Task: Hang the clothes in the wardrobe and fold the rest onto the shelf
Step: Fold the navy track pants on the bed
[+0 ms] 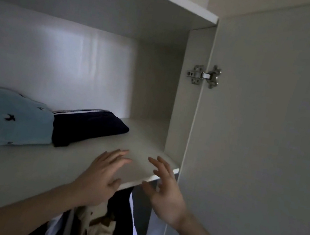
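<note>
Both empty hands, left hand (99, 177) and right hand (165, 197), hover over the shelf (17, 172).

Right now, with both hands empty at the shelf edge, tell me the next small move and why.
Probably draw both hands back and go for the next garment. The left hand and right hand are open and hold nothing; the light blue folded garment and dark navy folded garment already lie on the shelf, with bare space to their right.
</note>
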`<act>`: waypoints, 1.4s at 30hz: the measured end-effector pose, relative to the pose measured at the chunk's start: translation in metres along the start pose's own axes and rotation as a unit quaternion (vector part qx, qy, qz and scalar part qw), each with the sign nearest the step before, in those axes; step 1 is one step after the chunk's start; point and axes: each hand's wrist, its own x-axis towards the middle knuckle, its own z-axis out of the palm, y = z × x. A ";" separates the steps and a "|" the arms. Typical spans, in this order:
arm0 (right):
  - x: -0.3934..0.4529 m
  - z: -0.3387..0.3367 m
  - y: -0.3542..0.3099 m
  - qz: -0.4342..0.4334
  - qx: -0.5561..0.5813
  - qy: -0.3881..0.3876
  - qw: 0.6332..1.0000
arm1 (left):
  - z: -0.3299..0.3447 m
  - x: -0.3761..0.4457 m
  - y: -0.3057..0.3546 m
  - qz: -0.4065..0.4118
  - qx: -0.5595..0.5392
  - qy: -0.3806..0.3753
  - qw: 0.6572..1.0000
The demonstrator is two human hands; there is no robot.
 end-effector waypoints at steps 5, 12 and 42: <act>-0.180 -0.095 -0.005 0.054 -0.036 0.076 0.995 | 0.024 -0.058 0.161 0.088 -0.130 -0.002 0.988; -0.441 -0.180 -0.003 0.218 -0.073 0.208 0.951 | 0.102 -0.145 0.369 0.194 -0.227 -0.140 0.944; -1.156 -0.315 -0.161 0.573 -0.161 0.593 0.542 | 0.245 -0.426 1.095 0.614 -0.279 -0.453 0.583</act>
